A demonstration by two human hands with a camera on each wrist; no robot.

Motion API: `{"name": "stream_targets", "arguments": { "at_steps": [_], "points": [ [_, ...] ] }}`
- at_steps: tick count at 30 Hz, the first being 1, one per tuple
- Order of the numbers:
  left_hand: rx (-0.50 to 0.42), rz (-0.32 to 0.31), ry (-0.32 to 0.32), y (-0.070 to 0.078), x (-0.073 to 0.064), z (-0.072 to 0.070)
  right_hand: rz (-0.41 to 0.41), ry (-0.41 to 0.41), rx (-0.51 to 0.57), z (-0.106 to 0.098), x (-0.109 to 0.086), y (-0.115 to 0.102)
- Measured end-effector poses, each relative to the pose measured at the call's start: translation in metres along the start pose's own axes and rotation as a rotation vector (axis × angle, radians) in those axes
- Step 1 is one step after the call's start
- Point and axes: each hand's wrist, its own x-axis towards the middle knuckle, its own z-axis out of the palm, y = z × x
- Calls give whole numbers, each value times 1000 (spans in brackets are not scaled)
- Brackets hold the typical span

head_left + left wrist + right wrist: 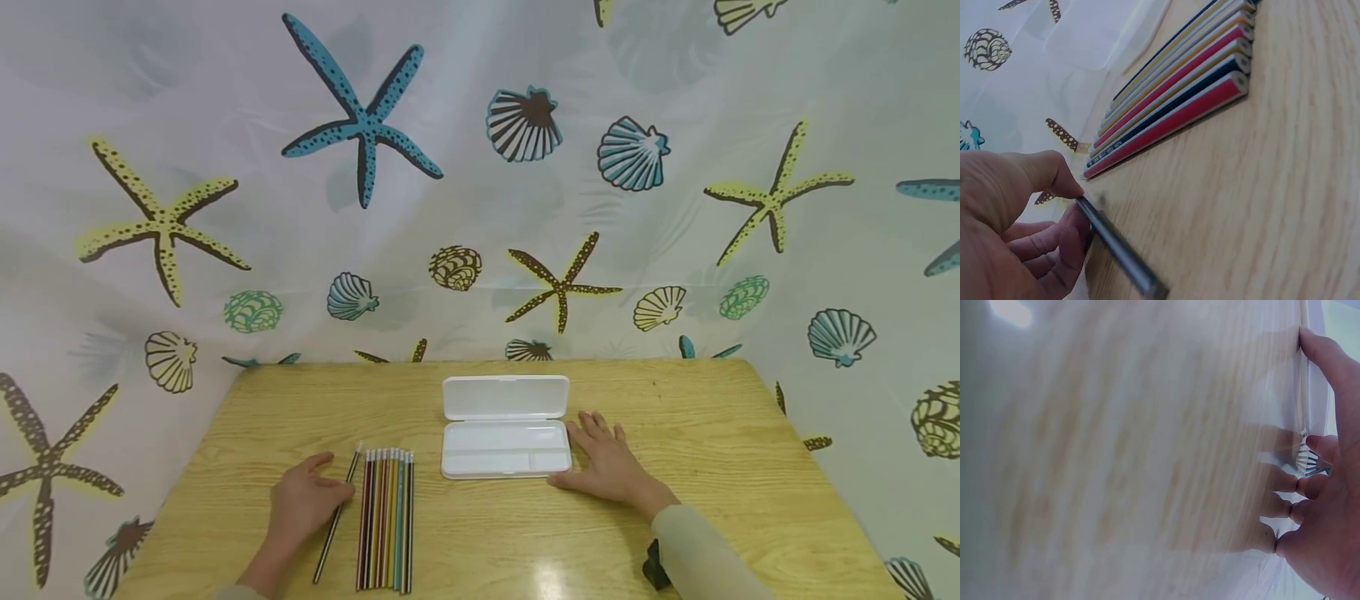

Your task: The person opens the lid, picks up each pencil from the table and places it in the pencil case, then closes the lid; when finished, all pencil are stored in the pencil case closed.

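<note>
My left hand (303,500) pinches a dark pencil (325,546) between thumb and fingers, left of the other pencils. In the left wrist view, this dark pencil (1122,253) slants away from the fingertips, close to the tabletop. A row of several striped pencils (386,525) lies side by side, white-tipped ends pointing away from me. Beyond them to the right sits a white pencil case (480,477), its lid (506,398) raised at the back and nothing inside. Fingers spread, my right hand (611,467) rests at the case's right side, thumb by the near corner.
The wooden table (712,433) has its far edge against a white curtain (465,200) printed with starfish and shells. A small black object (655,567) is at the right wrist. Inside the case are a long compartment and smaller divided ones.
</note>
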Motion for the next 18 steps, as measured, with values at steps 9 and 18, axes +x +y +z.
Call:
{"name": "stream_targets", "arguments": {
  "at_steps": [9,18],
  "points": [
    [-206,-55,-118,-13,9,-14,-1,9,14,-2,-1,-3],
    [-511,-58,-230,-16,8,-13,4,-5,9,0,-1,-1]
  ]
}}
